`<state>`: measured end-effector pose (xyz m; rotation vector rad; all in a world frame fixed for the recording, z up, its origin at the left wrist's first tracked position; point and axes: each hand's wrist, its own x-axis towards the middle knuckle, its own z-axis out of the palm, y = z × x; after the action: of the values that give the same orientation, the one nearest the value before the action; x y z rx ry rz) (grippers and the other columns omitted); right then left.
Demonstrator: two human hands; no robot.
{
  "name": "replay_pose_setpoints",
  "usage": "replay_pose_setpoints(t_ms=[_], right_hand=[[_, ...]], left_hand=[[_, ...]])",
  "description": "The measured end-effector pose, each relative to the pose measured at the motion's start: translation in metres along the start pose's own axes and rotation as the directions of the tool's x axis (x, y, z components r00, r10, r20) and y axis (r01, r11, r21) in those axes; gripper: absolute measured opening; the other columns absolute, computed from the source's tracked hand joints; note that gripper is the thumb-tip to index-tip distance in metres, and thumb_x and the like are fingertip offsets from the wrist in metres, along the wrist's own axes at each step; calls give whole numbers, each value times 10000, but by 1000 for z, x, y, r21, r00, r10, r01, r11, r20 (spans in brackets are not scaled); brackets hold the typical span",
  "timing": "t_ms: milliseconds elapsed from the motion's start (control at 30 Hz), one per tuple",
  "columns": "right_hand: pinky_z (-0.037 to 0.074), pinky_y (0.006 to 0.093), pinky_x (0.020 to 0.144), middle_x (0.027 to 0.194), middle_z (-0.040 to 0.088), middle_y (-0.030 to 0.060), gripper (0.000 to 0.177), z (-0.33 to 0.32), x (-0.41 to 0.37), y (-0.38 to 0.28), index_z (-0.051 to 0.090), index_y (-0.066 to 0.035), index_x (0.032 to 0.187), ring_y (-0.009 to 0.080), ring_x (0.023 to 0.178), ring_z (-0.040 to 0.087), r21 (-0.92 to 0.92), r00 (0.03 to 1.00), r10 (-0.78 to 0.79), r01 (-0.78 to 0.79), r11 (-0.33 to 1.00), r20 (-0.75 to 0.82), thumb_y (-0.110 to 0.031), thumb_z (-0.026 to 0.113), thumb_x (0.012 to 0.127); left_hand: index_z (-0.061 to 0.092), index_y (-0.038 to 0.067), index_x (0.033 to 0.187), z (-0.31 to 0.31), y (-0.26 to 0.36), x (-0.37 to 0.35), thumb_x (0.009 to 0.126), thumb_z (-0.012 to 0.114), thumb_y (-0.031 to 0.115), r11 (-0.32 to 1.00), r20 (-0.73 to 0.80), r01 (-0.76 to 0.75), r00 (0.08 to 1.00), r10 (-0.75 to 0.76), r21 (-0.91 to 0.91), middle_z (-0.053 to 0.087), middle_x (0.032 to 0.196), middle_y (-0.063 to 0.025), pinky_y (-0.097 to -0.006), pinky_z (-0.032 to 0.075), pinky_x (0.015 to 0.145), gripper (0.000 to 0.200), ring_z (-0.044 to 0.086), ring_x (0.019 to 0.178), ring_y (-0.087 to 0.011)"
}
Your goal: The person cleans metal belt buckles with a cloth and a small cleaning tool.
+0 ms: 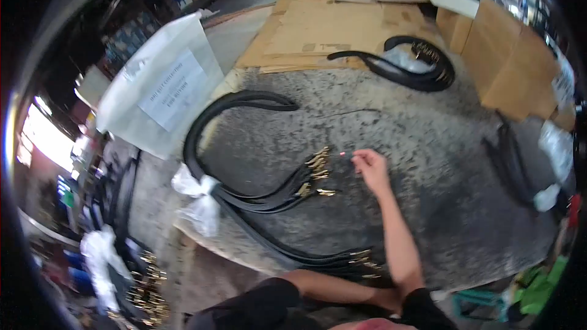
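Note:
Over the dark worn table, my right hand (370, 167) reaches forward with its fingers bent together. A tiny pink-and-white thing (343, 154) shows at its fingertips, too small to name. Just left of this hand are the gold metal ends (318, 162) of a bundle of black straps (199, 128). White plastic (205, 189) is wrapped round the bundle's middle. More gold ends (365, 261) lie near the table's front edge. My left hand (389, 299) is low, beside my right forearm; its fingers are hidden.
A white sack (165, 85) with a printed sheet stands at the left. Flattened cardboard (330, 24) lies at the back, near a coiled black bundle (437, 76). An open carton (510, 55) and more dark straps (510, 165) are at the right. Gold-ended straps (147, 287) hang at the lower left.

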<state>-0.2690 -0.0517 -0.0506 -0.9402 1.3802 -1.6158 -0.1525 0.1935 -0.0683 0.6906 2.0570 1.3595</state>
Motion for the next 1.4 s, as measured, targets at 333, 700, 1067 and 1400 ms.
replay_pose_setpoints(t_ms=[333,700,1067,1400], right_hand=[[454,265,587,774,650,36,142,-3,-1,-3,660,12,967,83,650,560,-36,999,-32,34,999,32,-101,629,885],[473,240,581,747,622,15,148,-2,8,7,650,23,1006,70,640,551,40,998,3,-6,999,67,-73,621,897],[455,237,585,873,672,105,148,2,8,4,627,45,1015,100,625,557,157,1000,-7,4,988,20,-47,640,899],[470,224,641,878,678,38,204,-5,10,5,661,-14,1070,85,675,568,-77,1000,-28,29,997,14,-105,661,887]], left_hand=[[564,42,1198,29,-31,29,974,535,341,260,-232,-241,971,66,-935,568,1224,-104,-371,426,948,375,527,1111,-191],[538,33,1274,6,3,20,931,551,426,839,-77,37,993,-94,-542,463,1393,-150,-429,298,1084,521,411,1282,-287],[474,69,1377,38,-51,49,904,574,480,825,-265,-549,822,505,-133,438,1441,-129,-401,218,1145,634,345,1356,-285],[554,65,1295,10,-14,17,898,604,443,874,-132,-193,980,150,-446,550,1342,-117,-416,353,1050,550,496,1215,-290]])
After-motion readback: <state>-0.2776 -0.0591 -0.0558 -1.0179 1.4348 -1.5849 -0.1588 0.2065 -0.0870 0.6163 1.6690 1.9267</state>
